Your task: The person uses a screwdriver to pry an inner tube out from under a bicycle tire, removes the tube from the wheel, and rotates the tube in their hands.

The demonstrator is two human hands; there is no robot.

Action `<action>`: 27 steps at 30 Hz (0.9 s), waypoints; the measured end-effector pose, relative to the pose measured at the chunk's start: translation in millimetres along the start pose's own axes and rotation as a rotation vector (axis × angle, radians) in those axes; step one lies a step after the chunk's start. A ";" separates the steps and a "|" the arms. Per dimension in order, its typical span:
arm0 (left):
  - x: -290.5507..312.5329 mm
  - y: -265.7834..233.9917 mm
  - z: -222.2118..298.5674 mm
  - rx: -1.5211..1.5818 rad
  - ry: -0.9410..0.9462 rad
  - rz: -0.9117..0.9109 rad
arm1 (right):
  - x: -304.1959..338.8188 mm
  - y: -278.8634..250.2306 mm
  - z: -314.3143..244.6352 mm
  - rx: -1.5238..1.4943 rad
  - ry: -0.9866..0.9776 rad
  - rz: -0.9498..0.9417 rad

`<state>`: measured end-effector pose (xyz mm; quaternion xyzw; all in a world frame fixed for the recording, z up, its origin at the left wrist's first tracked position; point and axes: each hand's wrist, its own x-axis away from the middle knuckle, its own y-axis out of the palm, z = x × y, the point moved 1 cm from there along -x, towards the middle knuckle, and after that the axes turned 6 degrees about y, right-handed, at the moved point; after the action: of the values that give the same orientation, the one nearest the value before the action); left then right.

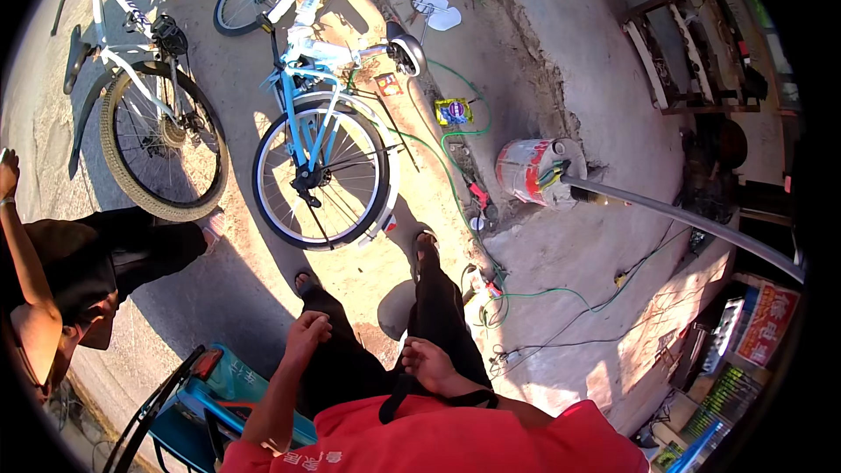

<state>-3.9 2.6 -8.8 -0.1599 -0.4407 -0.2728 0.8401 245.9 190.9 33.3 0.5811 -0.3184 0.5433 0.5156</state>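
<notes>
My left hand (308,333) is held before my left thigh with its fingers curled closed. Across from it, my right hand (427,363) is closed too, thumb against the bent fingers, over my right thigh. Whatever either hand may hold is too small or hidden to make out. Black straps (473,398) lie against my red shirt (420,438) near the right hand. Ahead of my feet is a light blue and white bicycle (302,123), its near wheel (322,177) closest to me; neither hand touches it.
A white bicycle (131,79) stands at the left, near a seated person (66,289). Beside me is a blue chair (188,425). To the right are a battered bucket (523,166) with a grey pole (683,215), and green hose (543,294). Metal frames (692,52) stand further right.
</notes>
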 end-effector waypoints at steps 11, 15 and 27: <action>-250.9 -82.5 -21.1 -0.048 0.226 -0.002 | -227.6 26.3 -29.0 0.255 -0.177 0.053; -353.5 -80.9 -7.6 -0.166 0.518 0.050 | -352.0 35.8 -89.8 0.425 -0.340 -0.037; -404.5 -37.1 -9.0 -0.139 0.347 -0.034 | -442.3 34.0 -124.7 0.312 -0.585 -0.250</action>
<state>-207.5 96.8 -347.6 -0.1606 -0.2719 -0.3404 0.8857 84.9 215.6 -397.7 0.8184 -0.2921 0.3287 0.3699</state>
